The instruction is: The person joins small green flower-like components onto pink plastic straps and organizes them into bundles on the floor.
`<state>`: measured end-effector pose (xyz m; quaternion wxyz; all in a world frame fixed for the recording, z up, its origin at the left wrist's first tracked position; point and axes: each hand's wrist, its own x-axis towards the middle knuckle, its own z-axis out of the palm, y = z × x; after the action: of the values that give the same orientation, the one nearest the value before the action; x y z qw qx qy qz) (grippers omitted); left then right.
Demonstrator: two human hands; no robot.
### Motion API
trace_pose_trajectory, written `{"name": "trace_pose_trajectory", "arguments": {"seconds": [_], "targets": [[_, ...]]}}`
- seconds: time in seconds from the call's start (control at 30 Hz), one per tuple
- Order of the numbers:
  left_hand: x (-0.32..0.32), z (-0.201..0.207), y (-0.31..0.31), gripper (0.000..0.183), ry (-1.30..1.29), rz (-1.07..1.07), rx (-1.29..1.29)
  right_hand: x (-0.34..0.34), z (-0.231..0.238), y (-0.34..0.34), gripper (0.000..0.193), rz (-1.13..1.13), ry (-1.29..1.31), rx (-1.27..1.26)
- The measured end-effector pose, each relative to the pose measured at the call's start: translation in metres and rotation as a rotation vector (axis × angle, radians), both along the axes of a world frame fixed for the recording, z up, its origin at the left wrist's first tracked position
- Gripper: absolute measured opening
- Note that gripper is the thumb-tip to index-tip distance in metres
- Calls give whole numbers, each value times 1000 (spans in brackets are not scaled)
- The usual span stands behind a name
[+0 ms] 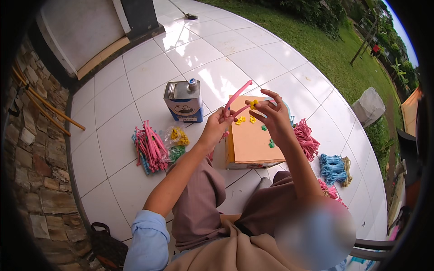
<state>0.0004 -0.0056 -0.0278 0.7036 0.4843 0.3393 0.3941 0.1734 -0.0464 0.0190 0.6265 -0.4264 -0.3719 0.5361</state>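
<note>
My left hand is closed around slim pink plastic sticks. One pink stick slants up from it, and another runs across toward my right hand. At that second stick, the fingertips of my right hand pinch a small yellow flower-shaped piece. I cannot tell whether the piece is threaded on the stick. Below both hands stands a box with a peach-coloured top. Loose yellow flower pieces and green flower pieces lie on it.
Left of the box are a blue-and-white metal can, a bundle of pink sticks and a clear bag with yellow and green pieces. Pink bundles and a light blue bundle lie on the right. White tiles border grass.
</note>
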Motion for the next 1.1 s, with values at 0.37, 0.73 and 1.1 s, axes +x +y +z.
{"name": "trace_pose_trajectory", "arguments": {"seconds": [0.37,0.73,1.1], "targets": [[10,-11,3,32,-81,206,287,3,10,-5,44,-254,-572,96],[10,7,-7,35,72,163,107,-23,-5,1,41,-152,-423,94],[12,5,-9,38,-45,189,147,-24,-13,5,38,-173,-349,95]]}}
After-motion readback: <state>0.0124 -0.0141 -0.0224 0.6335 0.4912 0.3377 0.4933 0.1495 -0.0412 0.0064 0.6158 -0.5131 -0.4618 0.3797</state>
